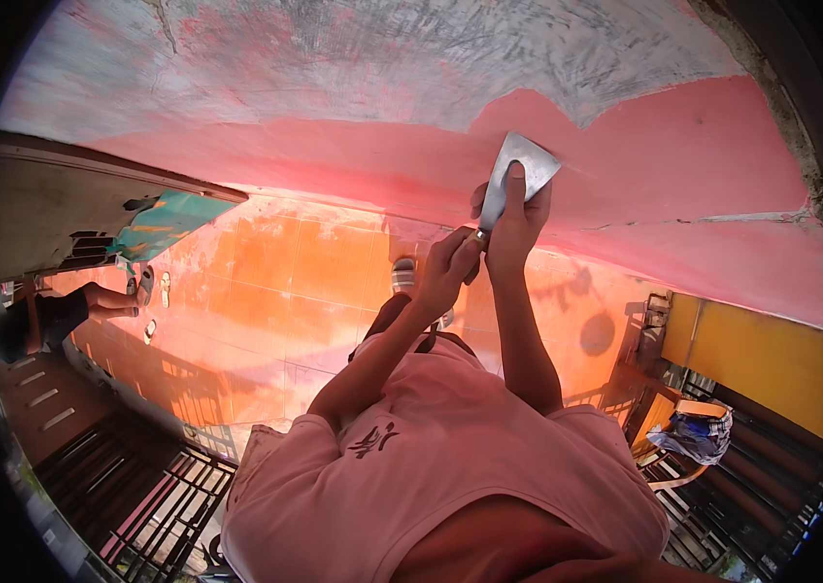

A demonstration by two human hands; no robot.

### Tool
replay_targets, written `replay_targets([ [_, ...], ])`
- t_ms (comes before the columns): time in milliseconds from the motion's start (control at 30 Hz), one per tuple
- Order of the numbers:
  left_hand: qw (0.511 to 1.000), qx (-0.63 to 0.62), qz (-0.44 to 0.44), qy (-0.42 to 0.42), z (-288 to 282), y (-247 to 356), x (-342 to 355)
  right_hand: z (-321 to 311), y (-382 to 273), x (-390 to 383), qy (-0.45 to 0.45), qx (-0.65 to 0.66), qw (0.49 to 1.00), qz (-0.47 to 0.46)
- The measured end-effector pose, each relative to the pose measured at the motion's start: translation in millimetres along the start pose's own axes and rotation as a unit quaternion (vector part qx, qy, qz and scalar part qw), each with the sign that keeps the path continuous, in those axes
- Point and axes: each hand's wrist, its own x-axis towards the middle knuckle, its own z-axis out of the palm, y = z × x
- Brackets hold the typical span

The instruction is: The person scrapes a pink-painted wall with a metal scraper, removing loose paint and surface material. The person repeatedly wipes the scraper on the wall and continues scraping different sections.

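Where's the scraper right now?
Head view, upper half, just right of centre: the scraper is before the pink-and-grey wall, held by the left hand and right hand.

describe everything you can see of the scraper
The scraper has a silvery, metal-looking blade, narrow at the neck and flaring to a wide edge. It slants up and right before the pink wall; contact is unclear. The left hand grips the handle, mostly hidden; the right hand holds the blade, thumb on its face.

Shirt (pixel 470 428): pale pinkish, short-sleeved | chest print (pixel 373 441): small, dark | legwear (pixel 389 317): dark | footwear (pixel 403 275): striped
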Motion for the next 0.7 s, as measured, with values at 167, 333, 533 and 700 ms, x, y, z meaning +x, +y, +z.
replay_targets([
  [167, 0.998, -0.031, -0.012, 0.054, -11, -14, 1, 12, 21, 2, -0.001, -0.009, 1.000, 0.004],
  [333, 0.995, -0.049, -0.056, 0.062, -39, -7, 5, 18, 39, 8, -0.044, 0.052, 0.994, 0.089],
  [533, 0.996, -0.076, 0.003, 0.056, -53, -14, 14, 31, 56, 5, 0.007, 0.037, 0.999, 0.033],
  [700, 0.995, -0.064, 0.035, 0.072, -58, -18, 17, 35, 66, 6, 0.028, 0.022, 0.999, 0.017],
])
